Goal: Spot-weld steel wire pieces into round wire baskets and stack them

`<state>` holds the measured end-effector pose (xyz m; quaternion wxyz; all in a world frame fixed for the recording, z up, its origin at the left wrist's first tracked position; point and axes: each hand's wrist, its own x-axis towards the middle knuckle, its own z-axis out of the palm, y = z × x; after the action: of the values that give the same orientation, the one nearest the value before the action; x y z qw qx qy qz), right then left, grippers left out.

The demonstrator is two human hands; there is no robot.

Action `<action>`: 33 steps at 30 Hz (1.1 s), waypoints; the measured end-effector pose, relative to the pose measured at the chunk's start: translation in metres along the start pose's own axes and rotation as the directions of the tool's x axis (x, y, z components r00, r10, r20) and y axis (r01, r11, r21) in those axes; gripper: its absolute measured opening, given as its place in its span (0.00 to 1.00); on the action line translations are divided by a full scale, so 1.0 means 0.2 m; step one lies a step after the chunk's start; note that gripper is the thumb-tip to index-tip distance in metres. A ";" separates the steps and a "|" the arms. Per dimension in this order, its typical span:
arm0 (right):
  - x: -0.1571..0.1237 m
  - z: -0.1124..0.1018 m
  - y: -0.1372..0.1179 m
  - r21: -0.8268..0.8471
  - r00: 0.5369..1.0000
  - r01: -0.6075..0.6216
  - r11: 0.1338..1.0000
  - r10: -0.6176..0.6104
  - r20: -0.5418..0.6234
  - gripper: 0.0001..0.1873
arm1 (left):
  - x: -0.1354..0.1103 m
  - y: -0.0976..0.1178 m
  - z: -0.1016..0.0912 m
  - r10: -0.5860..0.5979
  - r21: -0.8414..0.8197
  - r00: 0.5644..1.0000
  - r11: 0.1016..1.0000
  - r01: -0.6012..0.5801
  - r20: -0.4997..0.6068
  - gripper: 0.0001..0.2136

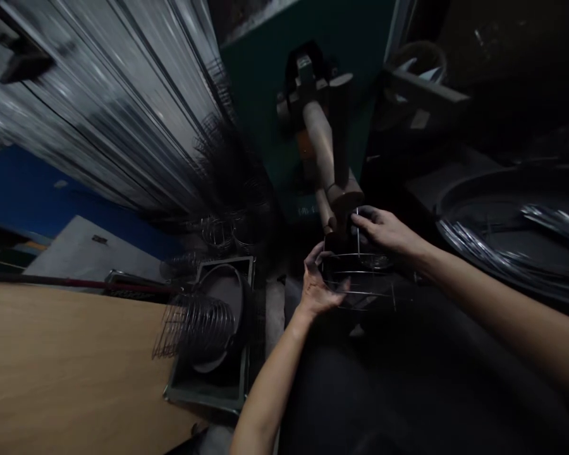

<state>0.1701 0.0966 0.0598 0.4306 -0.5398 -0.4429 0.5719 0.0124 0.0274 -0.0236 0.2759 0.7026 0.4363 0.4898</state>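
In the head view my left hand (pixel 318 287) is curled around the side of a round wire frame (pixel 358 272) made of thin metal rings. My right hand (pixel 384 227) pinches a thin straight metal wire (pixel 358 237), which stands upright at the frame's far side. Both hands are just below the thick metal arms (pixel 323 145) of a green machine (pixel 260 82) that looks like a spot welder. The lower arm's tip is close to the frame; shadow hides whether they touch.
On my left, a stack of wire rings (pixel 194 325) leans on a round dish (pixel 239 297) in a green metal box (pixel 208 399), beside a wooden board (pixel 66 373). At right lies a large round tray (pixel 507 174) with bundled metal wires (pixel 483 249). Clear plastic strips (pixel 123 82) hang behind.
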 end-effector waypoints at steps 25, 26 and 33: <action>0.17 0.06 -0.03 -0.029 0.993 0.113 0.993 -0.114 -0.031 0.15 | 0.16 -0.04 -0.11 0.067 -0.063 0.997 0.996 -0.069 -0.038 0.42; 0.16 0.07 -0.04 -0.015 0.992 0.120 0.993 -0.121 -0.027 0.15 | 0.16 -0.03 -0.11 0.081 -0.063 0.996 0.994 -0.084 -0.040 0.42; 0.18 0.08 -0.04 -0.008 0.997 0.073 0.997 -0.073 -0.004 0.12 | 0.21 -0.04 -0.15 0.088 -0.055 0.995 0.994 -0.090 -0.038 0.44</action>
<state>0.1516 0.1328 0.0585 0.4500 -0.5262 -0.4638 0.5527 -0.0119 0.0668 -0.0004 0.2659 0.7044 0.3953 0.5261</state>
